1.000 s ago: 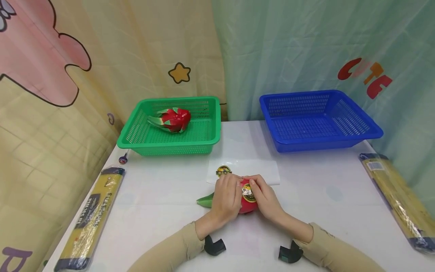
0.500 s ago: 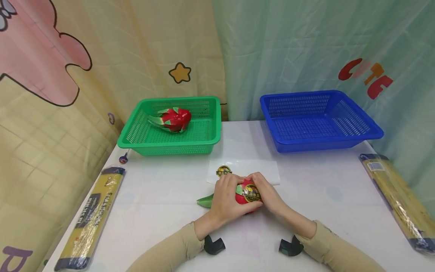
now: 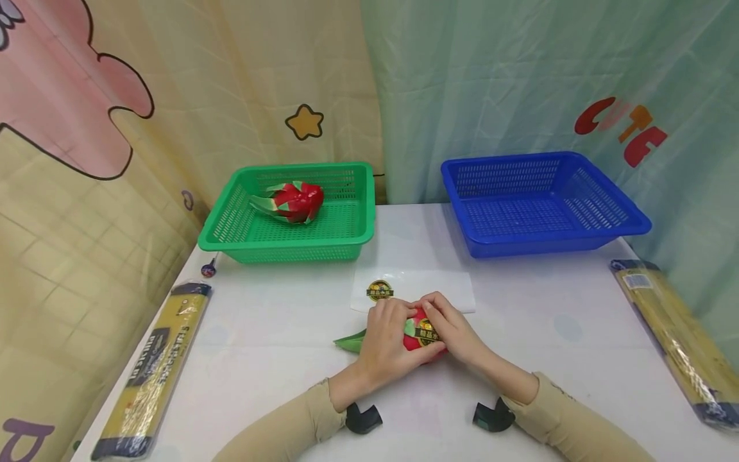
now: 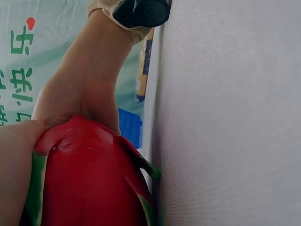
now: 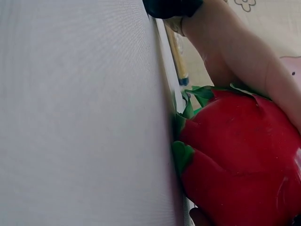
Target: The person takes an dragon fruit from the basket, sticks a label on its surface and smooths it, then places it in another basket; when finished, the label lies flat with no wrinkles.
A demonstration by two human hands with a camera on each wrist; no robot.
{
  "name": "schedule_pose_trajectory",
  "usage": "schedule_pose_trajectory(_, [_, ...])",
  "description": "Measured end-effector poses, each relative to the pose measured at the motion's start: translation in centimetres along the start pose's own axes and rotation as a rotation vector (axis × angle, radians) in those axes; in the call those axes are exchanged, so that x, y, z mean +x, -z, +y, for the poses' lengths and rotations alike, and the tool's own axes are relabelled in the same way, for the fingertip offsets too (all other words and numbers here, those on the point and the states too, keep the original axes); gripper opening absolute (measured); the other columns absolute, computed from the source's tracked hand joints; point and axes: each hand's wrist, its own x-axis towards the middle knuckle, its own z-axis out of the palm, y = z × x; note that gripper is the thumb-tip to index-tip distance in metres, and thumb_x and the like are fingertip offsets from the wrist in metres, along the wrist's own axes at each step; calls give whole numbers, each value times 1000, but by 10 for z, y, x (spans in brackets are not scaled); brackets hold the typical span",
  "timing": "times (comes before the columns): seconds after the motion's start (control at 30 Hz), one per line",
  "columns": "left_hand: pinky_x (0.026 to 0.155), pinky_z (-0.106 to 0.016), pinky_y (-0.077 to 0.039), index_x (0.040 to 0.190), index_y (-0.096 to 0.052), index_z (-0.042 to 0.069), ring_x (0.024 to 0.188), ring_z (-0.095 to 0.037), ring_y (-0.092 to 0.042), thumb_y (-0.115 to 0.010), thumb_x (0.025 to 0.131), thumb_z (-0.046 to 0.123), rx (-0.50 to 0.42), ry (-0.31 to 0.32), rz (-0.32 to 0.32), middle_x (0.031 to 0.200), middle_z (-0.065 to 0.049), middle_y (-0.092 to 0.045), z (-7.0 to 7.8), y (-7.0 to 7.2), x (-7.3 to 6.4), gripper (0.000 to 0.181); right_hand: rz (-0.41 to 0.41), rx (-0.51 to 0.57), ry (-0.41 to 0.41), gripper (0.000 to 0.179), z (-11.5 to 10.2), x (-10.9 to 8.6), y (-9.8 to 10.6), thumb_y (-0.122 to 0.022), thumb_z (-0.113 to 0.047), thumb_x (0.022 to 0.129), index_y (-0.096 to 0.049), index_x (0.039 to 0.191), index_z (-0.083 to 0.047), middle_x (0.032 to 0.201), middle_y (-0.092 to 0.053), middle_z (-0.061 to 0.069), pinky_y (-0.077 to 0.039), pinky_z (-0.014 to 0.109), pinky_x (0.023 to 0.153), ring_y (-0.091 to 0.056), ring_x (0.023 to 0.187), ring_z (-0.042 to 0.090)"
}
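Note:
A red dragon fruit (image 3: pixel 412 342) with green leaf tips lies on the table in the head view, its long green stem end pointing left. My left hand (image 3: pixel 382 339) grips its left part, the thumb stretched along the near side. My right hand (image 3: pixel 458 335) cups the right end, its fingers over a round black-and-gold sticker (image 3: pixel 426 331) on the skin. The left wrist view shows the fruit's smooth red side (image 4: pixel 91 174) close up; the right wrist view shows its red body (image 5: pixel 240 155) against the table. The hands hide much of the fruit.
Behind the hands lies a white sheet (image 3: pixel 433 287) with another round sticker (image 3: pixel 380 290). A green basket (image 3: pixel 288 251) holds a second dragon fruit (image 3: pixel 300 203). A blue basket (image 3: pixel 554 246) stands back right. Wrapped yellow packs (image 3: pixel 156 372) lie at both sides; a small lollipop (image 3: pixel 208 268) lies left.
The left thumb has come forward along the fruit's near side. The right thumb has left the sticker's front, and the right fingers now lie over its right side. The fruit has stayed in place.

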Motion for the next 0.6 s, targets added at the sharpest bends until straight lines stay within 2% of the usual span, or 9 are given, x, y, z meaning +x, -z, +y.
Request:
schedule_pose_trajectory(0.13, [77,-31,-36,98,-51,6,90,-19,-48,-63,82,50,11,-23,-13,102,-5,-54,0,1,-1,48,3,1,25,25,4,1,1,-34,-15,103,-55,104,-1,108,-60,13,-48,23,76,-54,93,13])
schedule_pose_trajectory(0.23, [77,-31,-36,99,-51,5,91,-20,-47,-53,91,47,13,-33,-28,103,-6,-54,0,2,-1,43,-9,27,14,28,7,3,3,-32,-14,104,-55,105,2,108,-59,16,-48,23,76,-54,93,13])
schedule_pose_trajectory(0.4, [77,-31,-37,100,-49,5,93,-20,-47,-40,98,42,6,-12,-40,103,-6,-54,-3,2,-1,38,-85,59,21,37,9,2,8,-26,-22,105,-49,116,4,116,-56,19,-41,20,87,-51,104,12])
schedule_pose_trajectory(0.5, [75,-31,-37,99,-49,5,92,-20,-48,-37,100,36,2,-1,-27,101,-7,-54,-5,2,-1,33,-141,66,48,33,11,0,10,-32,-19,103,-44,123,4,120,-54,20,-42,20,88,-51,106,11])
schedule_pose_trajectory(0.6, [74,-31,-37,99,-50,5,90,-21,-48,-36,99,27,-2,4,-16,101,-8,-54,-6,2,-1,27,-155,53,64,29,11,-1,8,-41,-13,100,-44,124,3,118,-55,20,-45,23,85,-54,102,11])
